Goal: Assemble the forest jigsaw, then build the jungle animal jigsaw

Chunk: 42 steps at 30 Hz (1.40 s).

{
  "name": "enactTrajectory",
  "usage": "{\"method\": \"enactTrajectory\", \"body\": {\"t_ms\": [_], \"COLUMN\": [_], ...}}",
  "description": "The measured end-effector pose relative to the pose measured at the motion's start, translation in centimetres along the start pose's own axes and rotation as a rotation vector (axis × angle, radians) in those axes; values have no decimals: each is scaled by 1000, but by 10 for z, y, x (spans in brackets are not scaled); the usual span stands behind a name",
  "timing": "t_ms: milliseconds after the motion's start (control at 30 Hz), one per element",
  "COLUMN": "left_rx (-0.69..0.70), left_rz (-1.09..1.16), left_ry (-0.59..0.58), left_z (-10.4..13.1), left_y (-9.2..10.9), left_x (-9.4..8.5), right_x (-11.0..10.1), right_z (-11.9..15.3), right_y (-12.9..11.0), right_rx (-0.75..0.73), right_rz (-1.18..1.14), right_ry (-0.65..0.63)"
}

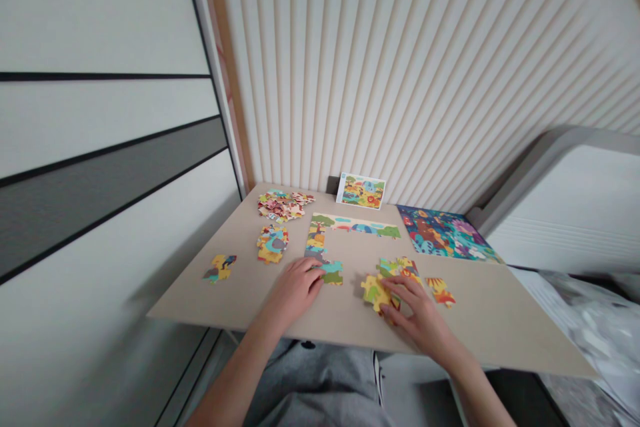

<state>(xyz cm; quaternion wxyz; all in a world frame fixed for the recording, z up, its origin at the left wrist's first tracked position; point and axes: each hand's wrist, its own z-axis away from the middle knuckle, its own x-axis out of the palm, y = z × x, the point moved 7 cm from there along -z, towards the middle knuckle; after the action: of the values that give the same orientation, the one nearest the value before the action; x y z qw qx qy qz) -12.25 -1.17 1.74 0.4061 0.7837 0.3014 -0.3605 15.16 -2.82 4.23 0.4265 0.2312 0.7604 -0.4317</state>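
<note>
My right hand [413,310] grips a yellow and green puzzle piece [374,292] between thumb and fingers, tilted above the table. Behind it lie joined pieces [395,267], partly hidden by the fingers. My left hand [299,285] rests flat with fingers spread, its fingertips on the lower left part of a puzzle frame. That frame has a teal and green part [333,273] beside the fingers, a left column [316,240] and a top strip [357,225]. An orange and yellow piece [441,291] lies right of my right hand.
A heap of loose pieces [283,205] is at the table's back left. Nearer are an elephant cluster [273,243] and a small cluster [221,268]. A picture card [361,191] leans at the back. A dark blue finished puzzle [447,233] lies at the right.
</note>
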Motion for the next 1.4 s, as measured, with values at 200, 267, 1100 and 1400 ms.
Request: {"method": "enactTrajectory", "body": {"t_ms": [200,267,1100,1400], "left_rx": [-7,-7,23,17], "left_rz": [11,9,-36,-44], "left_ry": [6,9,-30,-27], "left_z": [0,0,0,0], "left_y": [-2,-2,-4,-1], "left_x": [2,1,6,4], "right_x": [-48,-55,0,44], "right_z": [56,79,-49,-68], "right_y": [97,126,16,-29], "right_rx": [224,278,-45,-192], "right_rz": [221,289,66,29], "right_ry": [224,272,-91,-158]}}
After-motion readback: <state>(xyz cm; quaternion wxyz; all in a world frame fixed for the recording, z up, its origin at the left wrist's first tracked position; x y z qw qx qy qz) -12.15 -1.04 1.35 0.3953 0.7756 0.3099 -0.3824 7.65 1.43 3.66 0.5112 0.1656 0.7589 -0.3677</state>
